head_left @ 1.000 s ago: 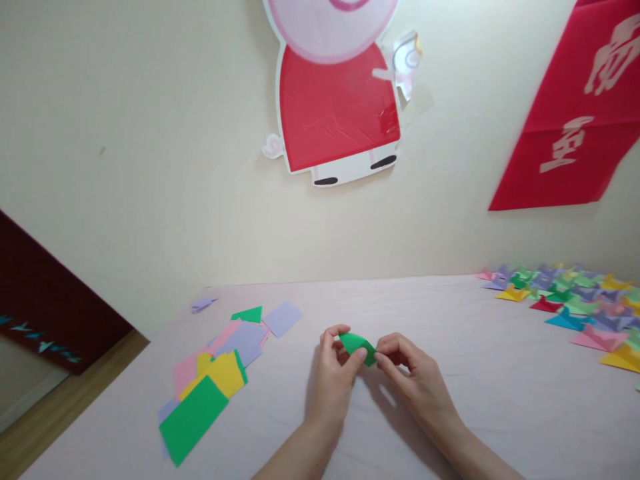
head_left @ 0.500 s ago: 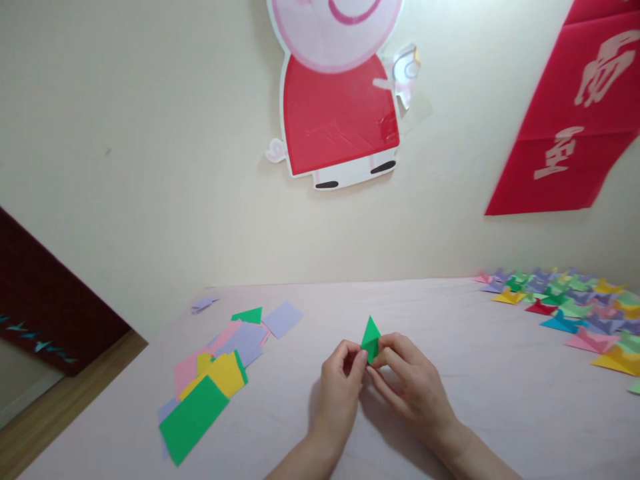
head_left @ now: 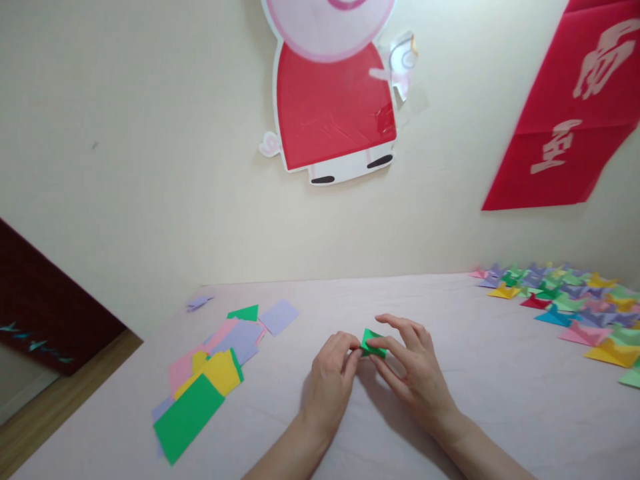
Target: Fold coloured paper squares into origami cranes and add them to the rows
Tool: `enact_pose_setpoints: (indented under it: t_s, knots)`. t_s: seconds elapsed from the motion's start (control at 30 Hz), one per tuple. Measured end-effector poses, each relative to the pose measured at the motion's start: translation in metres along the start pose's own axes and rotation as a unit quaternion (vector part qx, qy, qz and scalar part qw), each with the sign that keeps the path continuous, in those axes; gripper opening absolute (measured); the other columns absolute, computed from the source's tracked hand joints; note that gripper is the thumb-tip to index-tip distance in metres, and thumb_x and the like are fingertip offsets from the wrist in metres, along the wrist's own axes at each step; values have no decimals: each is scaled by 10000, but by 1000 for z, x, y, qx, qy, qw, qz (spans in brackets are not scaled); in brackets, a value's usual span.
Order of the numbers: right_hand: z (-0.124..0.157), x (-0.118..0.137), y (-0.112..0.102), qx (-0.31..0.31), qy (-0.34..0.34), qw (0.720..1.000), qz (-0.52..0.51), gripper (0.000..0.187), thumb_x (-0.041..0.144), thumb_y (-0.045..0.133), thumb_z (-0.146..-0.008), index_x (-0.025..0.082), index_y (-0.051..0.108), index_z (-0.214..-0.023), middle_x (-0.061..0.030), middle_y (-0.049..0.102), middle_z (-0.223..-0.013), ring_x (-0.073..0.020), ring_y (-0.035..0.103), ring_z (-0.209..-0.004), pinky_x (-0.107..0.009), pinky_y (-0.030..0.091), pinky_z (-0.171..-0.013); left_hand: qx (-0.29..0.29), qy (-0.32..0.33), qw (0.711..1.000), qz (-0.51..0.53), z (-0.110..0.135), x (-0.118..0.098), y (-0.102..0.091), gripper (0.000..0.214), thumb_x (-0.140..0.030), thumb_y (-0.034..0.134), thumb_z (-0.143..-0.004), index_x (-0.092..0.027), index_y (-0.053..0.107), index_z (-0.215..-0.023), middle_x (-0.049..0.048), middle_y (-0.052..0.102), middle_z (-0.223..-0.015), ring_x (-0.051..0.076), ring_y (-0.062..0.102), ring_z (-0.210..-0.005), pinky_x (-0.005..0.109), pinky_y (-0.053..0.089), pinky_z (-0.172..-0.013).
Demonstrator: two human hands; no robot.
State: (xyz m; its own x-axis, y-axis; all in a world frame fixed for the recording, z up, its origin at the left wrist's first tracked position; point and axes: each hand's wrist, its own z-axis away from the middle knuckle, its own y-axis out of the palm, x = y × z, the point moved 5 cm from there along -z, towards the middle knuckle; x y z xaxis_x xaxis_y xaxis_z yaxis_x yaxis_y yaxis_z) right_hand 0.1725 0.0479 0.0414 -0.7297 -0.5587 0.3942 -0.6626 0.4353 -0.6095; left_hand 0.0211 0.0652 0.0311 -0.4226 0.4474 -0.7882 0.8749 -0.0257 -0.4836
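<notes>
A small folded piece of green paper [head_left: 371, 341] is held between my two hands, just above the pale tabletop [head_left: 280, 427]. My left hand [head_left: 334, 373] pinches its left corner between thumb and fingers. On the other side, my right hand [head_left: 413, 367] has thumb and index finger on the paper's right part, while its other fingers are raised and spread. The fingertips cover part of the folds.
At the left lie loose paper sheets: a green one [head_left: 189, 419], a yellow one [head_left: 225, 375] and a purple one [head_left: 279, 317]. Several rows of folded paper figures [head_left: 575, 300] stand at the right. Behind the table rises a wall [head_left: 175, 220] with a cartoon cutout [head_left: 335, 107].
The green paper was an upright diamond with its point up; now it looks shorter and wider. My right hand's fingers have lifted and spread, and the view has shifted slightly.
</notes>
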Motion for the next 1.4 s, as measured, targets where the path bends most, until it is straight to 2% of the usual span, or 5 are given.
enact_pose_setpoints:
  t_s: [0.17, 0.37, 0.77, 0.93, 1.4]
  knots:
    - [0, -11, 8, 48, 83, 984, -150, 74, 258, 584, -875, 263, 658, -881, -70, 619, -1224, -285, 496, -1161, -484, 380, -976, 28, -25, 995, 90, -1, -2, 2, 152, -205, 508, -923, -232, 657, -941, 43, 688, -991, 213, 620, -951, 294, 445, -854]
    - [2, -22, 21, 76, 235, 887, -391, 264, 437, 648, -829, 205, 579, -722, -45, 614, -920, -202, 600, -843, -317, 486, -743, 66, -55, 984, 159, -3, -2, 6, 151, -272, 539, -911, -195, 660, -866, 41, 695, -888, 207, 630, -854, 280, 464, -796]
    - [6, -23, 24, 67, 237, 905, -348, 194, 390, 669, -804, 205, 612, -807, -9, 598, -781, -158, 563, -702, -259, 471, -635, 31, -45, 996, 67, -1, 4, 5, 190, -303, 532, -930, -203, 606, -787, 16, 610, -792, 181, 564, -775, 260, 400, -707]
    - [12, -18, 33, 126, 250, 900, -334, 216, 412, 616, -849, 198, 624, -821, -6, 635, -742, -164, 583, -682, -266, 471, -636, 7, -28, 999, 24, 0, 0, 3, 172, -301, 536, -934, -213, 603, -801, 17, 621, -816, 192, 555, -817, 273, 389, -739]
    - [8, -24, 31, 68, 320, 844, -425, 333, 501, 683, -772, 194, 563, -721, 5, 582, -699, -167, 551, -684, -287, 459, -656, 14, -168, 973, 155, 2, 18, 16, 183, -363, 640, -836, -193, 602, -782, -21, 604, -719, 157, 520, -686, 244, 390, -649]
